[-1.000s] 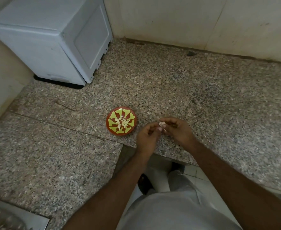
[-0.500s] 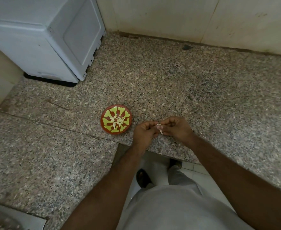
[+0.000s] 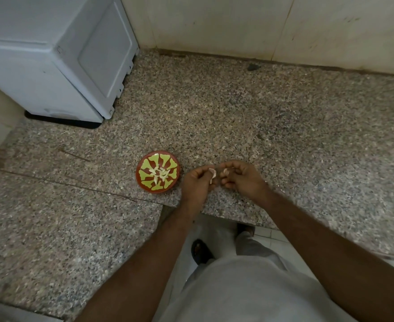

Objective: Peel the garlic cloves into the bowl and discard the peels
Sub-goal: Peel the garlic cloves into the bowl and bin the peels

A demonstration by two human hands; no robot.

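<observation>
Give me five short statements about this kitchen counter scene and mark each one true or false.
1. The bowl is red with a yellow-green pattern. True.
2. The bowl holds nothing. False: pale garlic cloves lie in its middle.
3. The left hand pinches a pale piece of garlic. True.
4. The right hand rests flat on the counter. False: its fingers are curled, pinching a small pale bit.
5. The bowl sits to the right of both hands. False: it sits to their left.
</observation>
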